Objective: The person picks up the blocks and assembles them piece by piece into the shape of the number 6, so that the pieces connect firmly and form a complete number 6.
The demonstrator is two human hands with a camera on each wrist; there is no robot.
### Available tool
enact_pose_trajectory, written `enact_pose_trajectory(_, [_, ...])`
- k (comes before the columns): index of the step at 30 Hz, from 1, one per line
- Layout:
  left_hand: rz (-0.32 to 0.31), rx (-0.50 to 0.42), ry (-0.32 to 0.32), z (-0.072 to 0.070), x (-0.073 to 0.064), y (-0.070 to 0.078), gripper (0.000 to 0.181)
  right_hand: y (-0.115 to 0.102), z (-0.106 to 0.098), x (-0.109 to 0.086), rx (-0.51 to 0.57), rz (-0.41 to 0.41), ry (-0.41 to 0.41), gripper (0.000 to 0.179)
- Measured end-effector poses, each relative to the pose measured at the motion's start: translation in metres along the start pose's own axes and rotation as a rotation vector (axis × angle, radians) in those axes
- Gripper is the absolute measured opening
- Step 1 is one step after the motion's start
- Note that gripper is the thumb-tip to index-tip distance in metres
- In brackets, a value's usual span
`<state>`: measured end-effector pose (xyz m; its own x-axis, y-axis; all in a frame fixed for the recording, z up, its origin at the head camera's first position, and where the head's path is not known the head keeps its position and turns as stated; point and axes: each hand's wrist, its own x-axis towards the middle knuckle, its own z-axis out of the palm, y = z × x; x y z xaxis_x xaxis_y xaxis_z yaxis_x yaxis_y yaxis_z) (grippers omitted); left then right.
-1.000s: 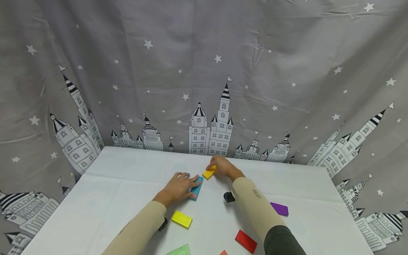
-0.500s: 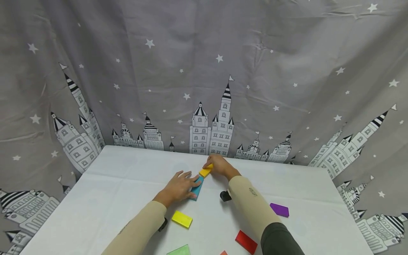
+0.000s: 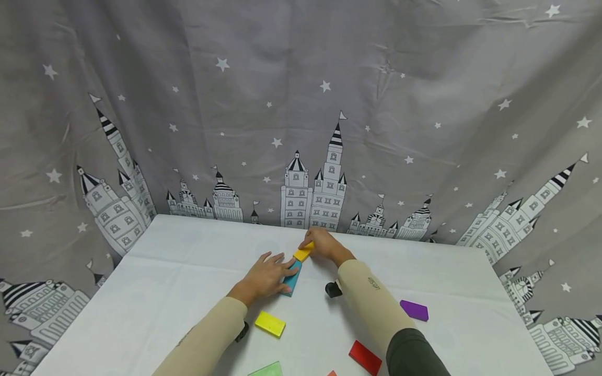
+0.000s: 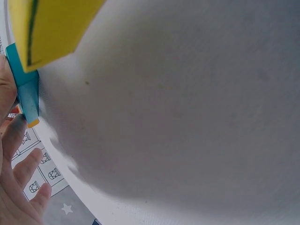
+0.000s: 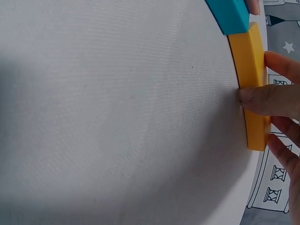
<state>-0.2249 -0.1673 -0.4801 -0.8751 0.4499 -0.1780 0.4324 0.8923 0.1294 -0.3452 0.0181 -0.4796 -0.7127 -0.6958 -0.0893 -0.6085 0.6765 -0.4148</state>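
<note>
My left hand (image 3: 264,277) lies with fingers spread, its thumb and index finger resting on a blue block (image 3: 292,282). In the left wrist view the blue block (image 4: 28,91) lies beside those fingertips. My right hand (image 3: 325,245) pinches an orange-yellow block (image 3: 303,253) at the blue block's far end. The right wrist view shows the thumb on one long side of the orange-yellow block (image 5: 248,65) and fingers on the other. Its end meets the blue block (image 5: 232,15) at a slight angle. A yellow block (image 3: 270,324) lies below my left hand.
On the white table (image 3: 188,271) a purple block (image 3: 414,310) lies right of my right forearm, and a red block (image 3: 365,357) left of it. A green block (image 3: 267,369) and an orange-red corner (image 3: 332,373) show at the bottom edge. A grey castle-print curtain (image 3: 301,78) hangs behind.
My right hand has moved the orange-yellow block left and towards the blue block, closing the gap between their ends. My left hand has stayed on the blue block.
</note>
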Motion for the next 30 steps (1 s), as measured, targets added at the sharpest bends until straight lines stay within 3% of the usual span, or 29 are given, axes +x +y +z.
enact_pose_trajectory(14, [-0.005, -0.007, -0.006, 0.000, 0.001, 0.000, 0.059, -0.001, -0.002, -0.002, -0.028, -0.024, 0.007, 0.033])
enact_pose_trajectory(30, [0.000, -0.008, -0.002, -0.001, -0.001, -0.001, 0.059, -0.004, -0.007, -0.013, -0.029, 0.053, 0.001, 0.046])
